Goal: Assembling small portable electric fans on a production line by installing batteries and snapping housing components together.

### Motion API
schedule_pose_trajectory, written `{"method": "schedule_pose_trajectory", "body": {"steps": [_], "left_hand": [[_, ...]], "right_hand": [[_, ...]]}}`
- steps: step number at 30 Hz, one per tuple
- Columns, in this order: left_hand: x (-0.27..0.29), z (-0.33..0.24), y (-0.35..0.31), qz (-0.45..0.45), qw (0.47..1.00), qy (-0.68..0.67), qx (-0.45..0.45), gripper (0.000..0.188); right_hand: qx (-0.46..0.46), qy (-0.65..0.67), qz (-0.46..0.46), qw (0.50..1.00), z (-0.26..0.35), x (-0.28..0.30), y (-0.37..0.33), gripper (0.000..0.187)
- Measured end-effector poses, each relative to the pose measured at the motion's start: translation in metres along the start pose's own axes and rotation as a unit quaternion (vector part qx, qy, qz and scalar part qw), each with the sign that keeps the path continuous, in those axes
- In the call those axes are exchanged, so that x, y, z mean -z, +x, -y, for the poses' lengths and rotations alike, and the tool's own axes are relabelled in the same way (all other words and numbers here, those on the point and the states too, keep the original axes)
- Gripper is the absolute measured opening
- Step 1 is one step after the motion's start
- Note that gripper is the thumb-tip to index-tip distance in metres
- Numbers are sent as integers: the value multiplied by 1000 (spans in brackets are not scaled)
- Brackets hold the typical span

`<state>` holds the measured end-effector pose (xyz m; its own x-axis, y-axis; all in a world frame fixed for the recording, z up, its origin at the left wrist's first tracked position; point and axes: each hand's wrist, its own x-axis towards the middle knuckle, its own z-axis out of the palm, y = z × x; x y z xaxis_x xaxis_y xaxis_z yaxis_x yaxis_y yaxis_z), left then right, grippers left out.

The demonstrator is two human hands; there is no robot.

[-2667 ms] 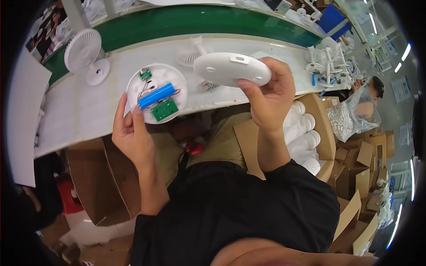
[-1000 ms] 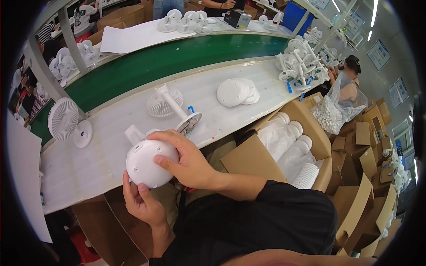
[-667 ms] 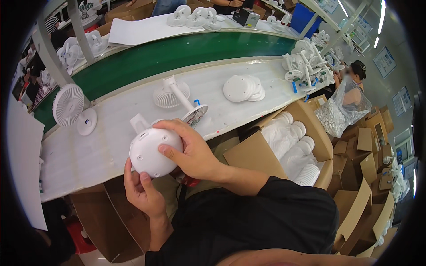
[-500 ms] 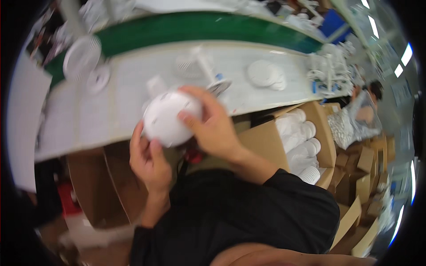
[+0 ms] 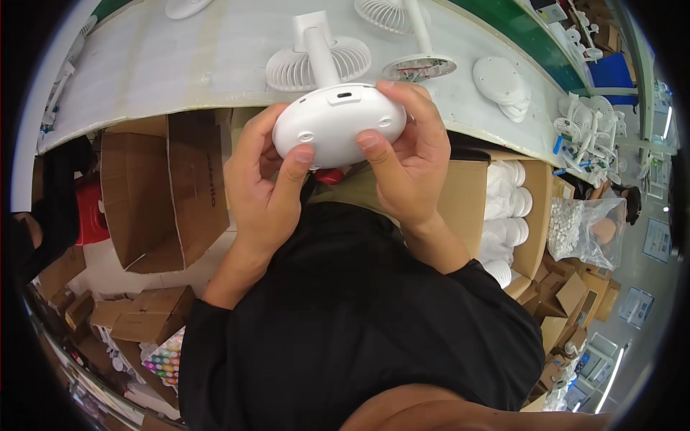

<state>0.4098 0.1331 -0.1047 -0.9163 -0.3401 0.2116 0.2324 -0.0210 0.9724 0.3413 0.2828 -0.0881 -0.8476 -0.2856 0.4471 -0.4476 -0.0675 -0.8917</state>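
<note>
Both my hands grip a small white desk fan [image 5: 340, 129] by its round base, held over the near edge of the bench. My left hand [image 5: 269, 172] wraps the left side of the base, thumb pressed on its underside. On the opposite side my right hand [image 5: 413, 154] does the same. The underside has small recessed holes, and a port slot shows at the rim. The fan's stem and grille point away from me. Just behind it lies another white fan [image 5: 424, 67], its base uncovered with wires showing. To the right sit several white round base covers [image 5: 501, 80], stacked.
A white bench [image 5: 180, 79] with a green strip at its back spans the front. Below it, an open cardboard box [image 5: 140, 205] stands left; a box with bagged white parts [image 5: 507, 215] stands right. More fans [image 5: 593, 126] crowd the bench's right end. Another person's arm [image 5: 50, 208] shows at far left.
The base has been tilted so its rim port faces me, and my left hand has moved up along its side. My view has shifted, with the bench now closer and turned.
</note>
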Motion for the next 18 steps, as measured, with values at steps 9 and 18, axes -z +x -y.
{"method": "schedule_pose_trajectory", "body": {"steps": [9,18], "left_hand": [[4,7,-4,14,999,4,-30,38],[0,6,-5,15,999,5,-51,38]], "right_hand": [[43,-57,30,997,0,4,-2,46],[21,-79,56,995,7,14,2,44]]}}
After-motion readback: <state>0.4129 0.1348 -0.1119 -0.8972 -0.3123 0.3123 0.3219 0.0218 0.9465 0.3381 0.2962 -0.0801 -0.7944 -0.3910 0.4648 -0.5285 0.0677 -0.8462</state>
